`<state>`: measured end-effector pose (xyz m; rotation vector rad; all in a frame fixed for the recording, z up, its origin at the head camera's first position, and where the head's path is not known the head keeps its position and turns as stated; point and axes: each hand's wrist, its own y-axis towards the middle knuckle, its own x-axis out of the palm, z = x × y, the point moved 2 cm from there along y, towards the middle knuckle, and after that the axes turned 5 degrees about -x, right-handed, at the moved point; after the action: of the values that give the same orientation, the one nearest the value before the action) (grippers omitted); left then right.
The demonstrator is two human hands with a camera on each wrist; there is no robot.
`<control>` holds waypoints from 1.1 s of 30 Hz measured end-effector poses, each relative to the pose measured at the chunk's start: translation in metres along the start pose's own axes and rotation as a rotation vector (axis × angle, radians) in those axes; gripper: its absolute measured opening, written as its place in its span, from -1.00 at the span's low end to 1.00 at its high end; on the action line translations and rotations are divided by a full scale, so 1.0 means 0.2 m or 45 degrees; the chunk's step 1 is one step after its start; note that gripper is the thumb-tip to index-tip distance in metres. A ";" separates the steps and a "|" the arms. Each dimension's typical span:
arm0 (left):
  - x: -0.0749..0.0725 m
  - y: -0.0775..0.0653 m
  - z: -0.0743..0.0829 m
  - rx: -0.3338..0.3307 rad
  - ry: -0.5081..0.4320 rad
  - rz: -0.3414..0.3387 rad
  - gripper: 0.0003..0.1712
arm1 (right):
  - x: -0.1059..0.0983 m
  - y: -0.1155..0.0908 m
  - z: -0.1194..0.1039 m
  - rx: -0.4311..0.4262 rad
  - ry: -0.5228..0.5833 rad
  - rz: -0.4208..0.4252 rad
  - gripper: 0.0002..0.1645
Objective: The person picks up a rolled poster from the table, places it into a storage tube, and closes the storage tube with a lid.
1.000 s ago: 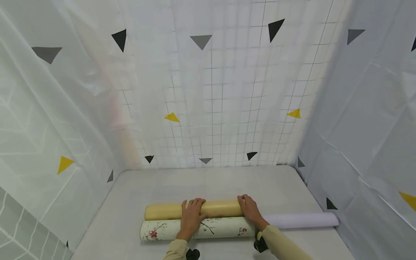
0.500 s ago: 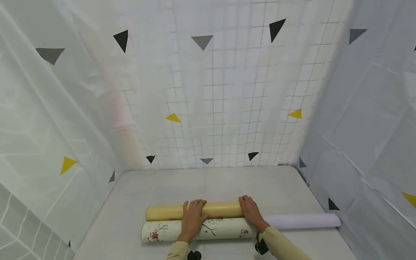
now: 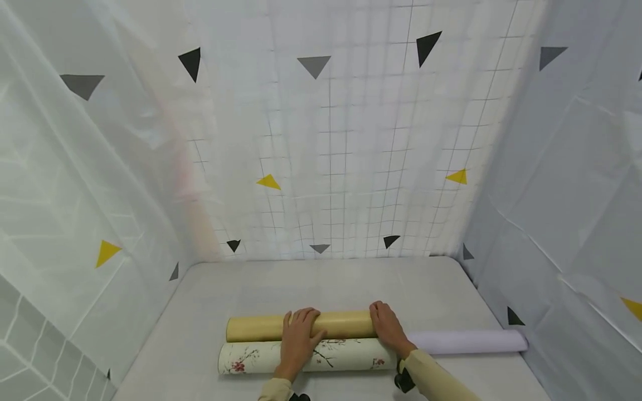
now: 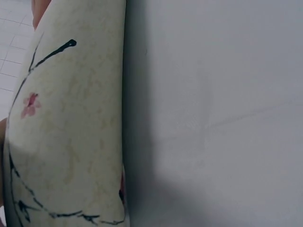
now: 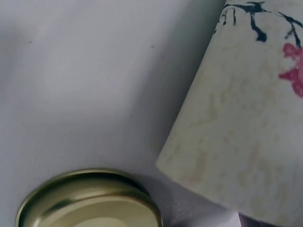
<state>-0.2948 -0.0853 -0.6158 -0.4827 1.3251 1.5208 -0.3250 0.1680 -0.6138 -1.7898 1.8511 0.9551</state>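
A yellow wallpaper roll [image 3: 346,323] lies crosswise on the table. Close along its near side is a pale floral wallpaper roll [image 3: 351,356], its blossom print large in both wrist views. My left hand [image 3: 297,337] holds the yellow roll near its middle, fingers bent over the far side and thumb toward the near side. At that roll's right end my right hand [image 3: 388,328] grips it with fingers curled over the far edge. Both wrists cross above the floral roll. Skin shows at the left border of the left wrist view; the right wrist view shows no fingers.
A lavender roll [image 3: 466,342] extends rightward from behind my right wrist toward the right-hand sheet. Below the floral roll's end is a round gold metal piece like a lid [image 5: 94,203]. Translucent sheeting with triangles [image 3: 321,139] surrounds the white table [image 3: 321,284] on three sides.
The head view has shifted slightly, so everything appears a little farther right. Both hands keep their places on the yellow roll, and the rolls stay side by side.
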 end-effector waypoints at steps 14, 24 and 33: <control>-0.03 -0.01 0.05 0.196 -0.318 0.031 -0.76 | 0.02 -0.03 0.03 -0.018 -0.038 -0.009 -0.61; -0.04 -0.02 0.14 0.246 -0.660 -0.484 -0.73 | 0.01 -0.04 0.03 -0.043 -0.081 0.002 -0.63; -0.04 -0.01 0.16 0.284 -0.564 -0.579 -0.56 | -0.07 0.01 0.03 -0.090 -0.092 0.021 -0.63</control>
<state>-0.2808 -0.0605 -0.6000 -0.2589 0.9414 1.0129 -0.3256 0.1818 -0.6072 -1.7588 1.8118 1.0894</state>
